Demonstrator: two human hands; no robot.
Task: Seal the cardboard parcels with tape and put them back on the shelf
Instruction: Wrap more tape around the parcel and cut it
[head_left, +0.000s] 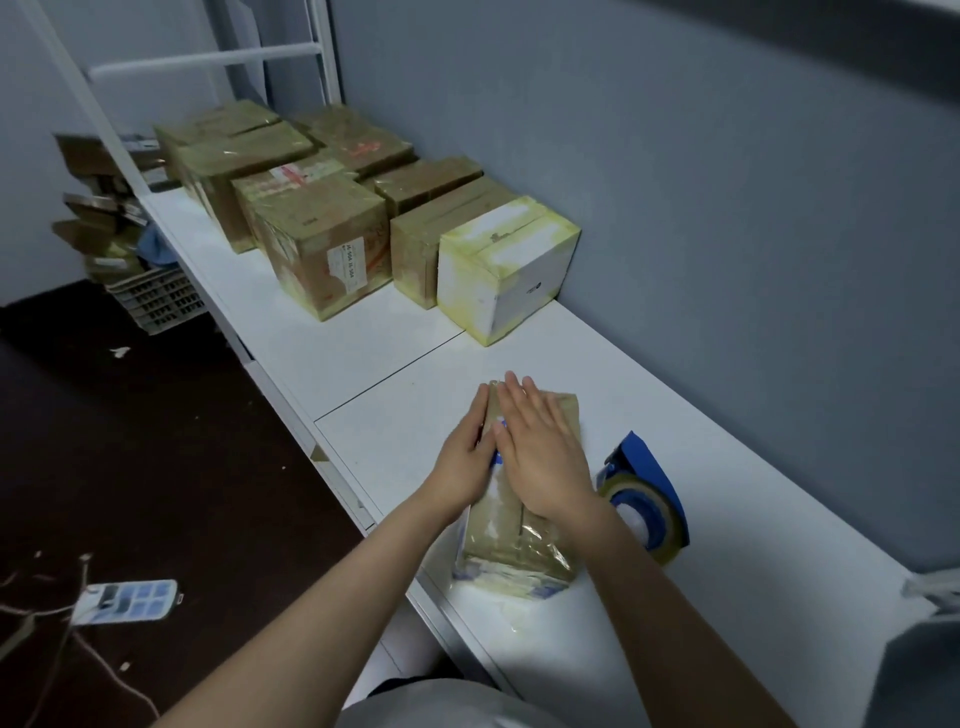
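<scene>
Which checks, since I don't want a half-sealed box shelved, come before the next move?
1. Left hand and right hand with straight fingers on the small brown cardboard parcel: ok.
2. Clear tape along the top seam: glossy at the near end, the rest is under the hands: cannot tell.
3. Underside sealed: hidden, cannot tell.
4. Blue tape dispenser lying to the right, apart from the parcel: ok.
5. Bare white shelf top in front of the white taped box for setting down: ok.
</scene>
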